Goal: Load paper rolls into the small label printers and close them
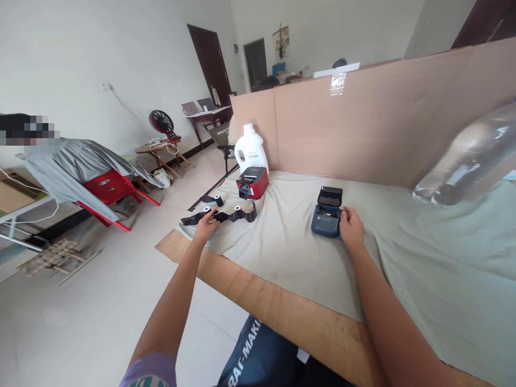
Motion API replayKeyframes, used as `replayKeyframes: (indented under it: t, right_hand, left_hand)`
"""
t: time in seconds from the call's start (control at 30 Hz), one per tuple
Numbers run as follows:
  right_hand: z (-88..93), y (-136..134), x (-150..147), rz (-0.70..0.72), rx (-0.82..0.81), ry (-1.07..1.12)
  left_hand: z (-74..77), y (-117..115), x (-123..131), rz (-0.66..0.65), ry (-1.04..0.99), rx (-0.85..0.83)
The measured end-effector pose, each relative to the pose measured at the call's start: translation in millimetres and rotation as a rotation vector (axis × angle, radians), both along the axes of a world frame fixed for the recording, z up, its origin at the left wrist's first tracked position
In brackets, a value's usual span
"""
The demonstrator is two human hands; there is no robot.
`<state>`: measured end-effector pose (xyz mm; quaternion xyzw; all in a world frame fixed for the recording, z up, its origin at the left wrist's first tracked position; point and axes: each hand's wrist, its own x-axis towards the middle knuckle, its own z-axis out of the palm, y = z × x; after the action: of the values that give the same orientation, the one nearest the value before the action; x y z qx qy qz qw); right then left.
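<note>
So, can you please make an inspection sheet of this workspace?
Surface: wrinkled pale cloth over wooden board, bare along the near edge.
Job's things: dark blue device, lid open; black rolls with loose film.
Clutter: red-and-black device, white jug, clear plastic packaging.
Hands: left hand at black rolls, contact unclear; right hand touching dark blue device.
Cables: white cables near the fan.
Surroundings: cardboard wall behind; person on red chair at left.

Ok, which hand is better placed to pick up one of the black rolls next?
Probably the left hand: its fingers are right beside the black rolls. The right hand is farther off across the cloth, at the side of the open dark blue device.
</note>
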<state>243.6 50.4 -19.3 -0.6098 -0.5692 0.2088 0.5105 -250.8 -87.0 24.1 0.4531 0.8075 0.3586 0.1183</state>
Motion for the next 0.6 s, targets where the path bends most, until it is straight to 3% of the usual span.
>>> replayKeyframes:
  t: [0.13,0.23,0.3,0.37,0.43,0.5,0.6]
  right_hand:
    - [-0.5,1,0,0.001,-0.012,0.02]
    - [-0.3,0,0,0.005,-0.027,0.022]
    - [0.1,-1,0,0.003,-0.025,0.027]
    - [0.5,-2,-1,0.005,-0.019,0.034]
    - [0.8,-3,-2,0.01,-0.012,0.036]
    - [0.9,-3,-2,0.012,-0.01,0.036]
    - [0.4,-3,-2,0.01,-0.015,0.043]
  left_hand:
    - [-6.6,-1,16,-0.061,-0.063,0.156]
    - [-6.4,-3,26,-0.017,-0.133,0.245]
    - [-2.5,-3,33,0.014,-0.196,0.378]
    - [7.0,3,47,-0.05,-0.293,0.538]
    - [22.3,15,75,-0.238,-0.39,0.607]
    - [40.2,33,119,-0.518,-0.413,0.553]
    - [61.0,70,200,-0.945,-0.233,0.414]
